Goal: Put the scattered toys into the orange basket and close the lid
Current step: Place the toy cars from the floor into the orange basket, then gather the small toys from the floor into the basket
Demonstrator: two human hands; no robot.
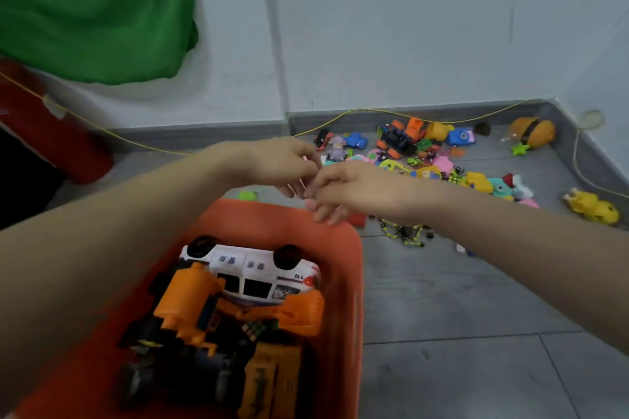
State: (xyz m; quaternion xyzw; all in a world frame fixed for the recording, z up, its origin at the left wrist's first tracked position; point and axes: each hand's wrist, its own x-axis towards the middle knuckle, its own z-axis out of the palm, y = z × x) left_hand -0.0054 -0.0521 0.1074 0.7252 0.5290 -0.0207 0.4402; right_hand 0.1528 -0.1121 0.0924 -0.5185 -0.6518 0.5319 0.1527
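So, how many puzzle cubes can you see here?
2: one puzzle cube in the orange basket, below the white van; the other on the floor within the toy pile. More may be hidden there.

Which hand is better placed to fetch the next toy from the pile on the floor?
Probably the right hand. The pile of toys lies just beyond it on its own side, while the left hand sits over the basket's far rim and would have to cross.

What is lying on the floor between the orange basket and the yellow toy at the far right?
In the head view, between the orange basket and the yellow toy lies a black-and-yellow chain toy; the person's right forearm crosses above the rest.
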